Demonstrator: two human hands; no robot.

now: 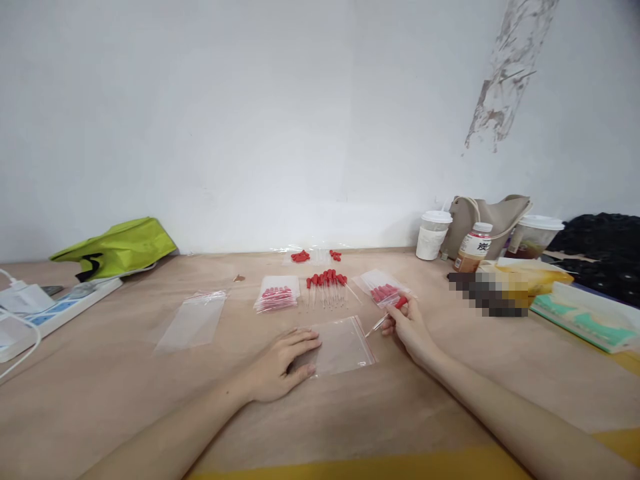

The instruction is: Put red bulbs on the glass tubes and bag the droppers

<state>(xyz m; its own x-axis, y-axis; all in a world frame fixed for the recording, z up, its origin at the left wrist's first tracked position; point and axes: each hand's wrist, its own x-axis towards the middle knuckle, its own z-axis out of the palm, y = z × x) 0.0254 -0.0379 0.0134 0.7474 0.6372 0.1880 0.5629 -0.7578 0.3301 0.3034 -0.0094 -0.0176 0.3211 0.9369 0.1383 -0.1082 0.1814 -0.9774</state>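
Observation:
My left hand (283,363) lies on the left edge of an empty clear zip bag (345,345) and pins it flat to the wooden table (450,393). My right hand (407,327) pinches a glass dropper with a red bulb (393,311), its tip pointing toward the bag's red-striped opening. Beyond the bag lies a loose row of red-bulb droppers (327,283). A filled stack of bags (277,297) sits to their left, and another filled bag (383,288) lies to their right, just behind my right hand.
A pile of empty clear bags (193,320) lies at the left. Loose red bulbs (301,256) sit near the wall. A power strip with chargers (45,310) and a green bag (117,245) are far left. Cups (434,233), a bottle (473,247) and a beige bag (493,217) stand at the right.

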